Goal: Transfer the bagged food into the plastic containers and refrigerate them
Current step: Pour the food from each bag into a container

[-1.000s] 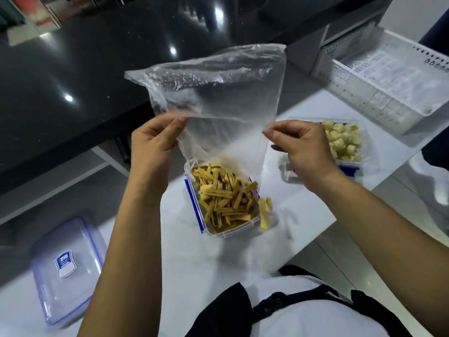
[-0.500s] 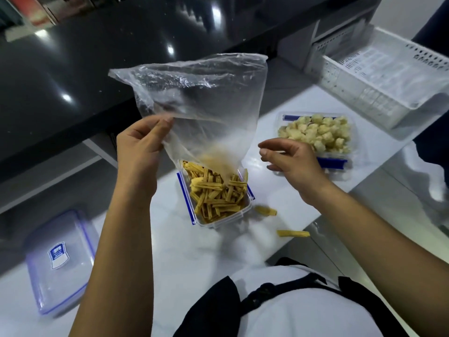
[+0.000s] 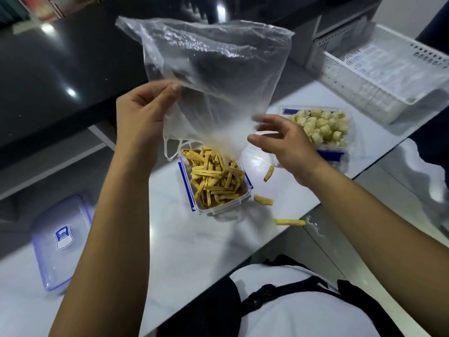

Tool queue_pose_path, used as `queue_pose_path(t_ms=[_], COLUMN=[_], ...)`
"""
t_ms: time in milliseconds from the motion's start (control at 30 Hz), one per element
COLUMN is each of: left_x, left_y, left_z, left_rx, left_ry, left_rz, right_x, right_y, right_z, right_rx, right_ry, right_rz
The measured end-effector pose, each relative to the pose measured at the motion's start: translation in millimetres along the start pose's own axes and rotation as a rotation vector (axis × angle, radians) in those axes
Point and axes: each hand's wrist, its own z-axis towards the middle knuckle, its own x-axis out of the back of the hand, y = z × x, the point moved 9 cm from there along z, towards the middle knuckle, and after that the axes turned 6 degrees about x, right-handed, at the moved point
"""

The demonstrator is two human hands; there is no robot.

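The clear plastic bag [image 3: 213, 76] hangs upside down over the near container [image 3: 215, 183], with its mouth just above the yellow strips [image 3: 211, 181] that fill this container to the rim. The bag looks almost empty, so I judge that the pouring step is at its end. The left hand [image 3: 141, 122] pinches the bag's left side between thumb and fingers. The right hand [image 3: 284, 139] is just beside the bag's lower right part, with its fingers spread and relaxed; it is blurred, and I cannot tell if the fingertips touch the plastic.

The next move, in my opinion, calls for putting the bag away, picking up the fallen strips, and then closing the lid on the container.

Counted: one bag, two open containers, one lid, three loose strips. The second container [image 3: 349, 132], farther to the right, holds pale round pieces [image 3: 320, 127]. The lid [image 3: 60, 239] with a blue label lies flat at the near left on the white counter [image 3: 184, 259]. The three loose strips [image 3: 263, 200] lie on the counter to the right of the near container, one close to the edge. A white basket [image 3: 379, 76] stands at the far right.
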Motion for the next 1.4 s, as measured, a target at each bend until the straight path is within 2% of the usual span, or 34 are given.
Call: queue_pose_path(t_ms=[267,400,533,633,700,900,1033,1233,1400], left_x=[10,14,-6,-32,-47,-98,-122,-173,-248], left_y=[3,15,30,28,9,-38,-41,-66,-82], left_z=[1,-8,-33,-66,-86,-123,-129,-128,-140], left_rx=[0.008,-0.017,-0.062,-0.080,-0.018,0.258,0.343,0.449,0.470], left_ry=[0.027,0.033,-0.068,-0.136,-0.164,-0.247,-0.309,-0.243,-0.077], left_rz=[0.031,0.035,0.001,-0.026,-0.089,-0.233,-0.330,-0.298,-0.189], right_x=[-7,-1,-4,1,14,71,96,153,252], right_y=[25,5,-7,-3,4,22,28,51,59], right_z=[-25,-31,-51,-82,-106,-139,-131,-125,-128], right_rx=[-0.052,0.001,-0.020,-0.063,-0.080,-0.166,-0.136,-0.143,-0.146], right_ry=[0.021,0.049,0.027,0.092,0.171,0.316,0.338,0.383,0.476], right_rz=[-0.014,-0.004,0.102,0.230,0.279,0.221,0.323,0.444,0.377])
